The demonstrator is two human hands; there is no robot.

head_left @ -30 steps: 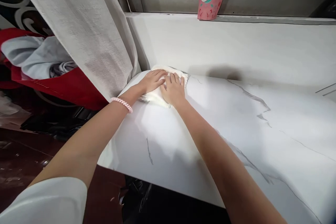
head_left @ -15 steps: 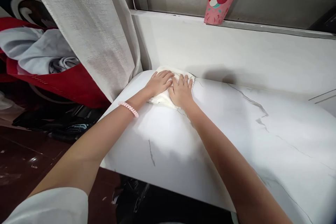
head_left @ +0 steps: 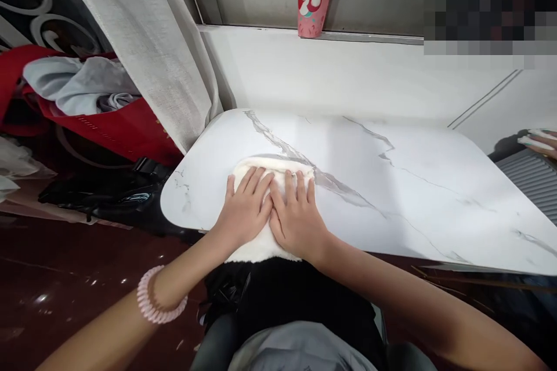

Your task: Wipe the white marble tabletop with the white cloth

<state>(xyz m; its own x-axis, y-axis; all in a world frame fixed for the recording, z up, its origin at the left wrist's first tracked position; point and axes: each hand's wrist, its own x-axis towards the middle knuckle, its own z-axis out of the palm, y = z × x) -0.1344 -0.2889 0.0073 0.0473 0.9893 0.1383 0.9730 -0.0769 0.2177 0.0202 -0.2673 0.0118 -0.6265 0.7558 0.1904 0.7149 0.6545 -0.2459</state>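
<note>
A white cloth (head_left: 261, 246) lies on the white marble-patterned table (head_left: 348, 156), and its lower end hangs over the front edge. My left hand (head_left: 246, 206) presses flat on the cloth's left part with the fingers spread. Beside it, my right hand (head_left: 300, 217) also rests flat on the cloth, fingers spread and pointing away from me. The two thumbs meet or nearly meet near the middle of the cloth. A pink coiled band (head_left: 150, 298) circles my left wrist.
A pink cup (head_left: 314, 3) stands on the window ledge behind the table. On the left hang a pale curtain (head_left: 169, 58) and a red bag (head_left: 108, 136) with grey-white fabric in it. Another person's hand (head_left: 542, 142) shows at the far right.
Both hands have drawn the cloth from the table's back edge to its front edge, towards me. The view has shifted, and another hand now shows at the right.
</note>
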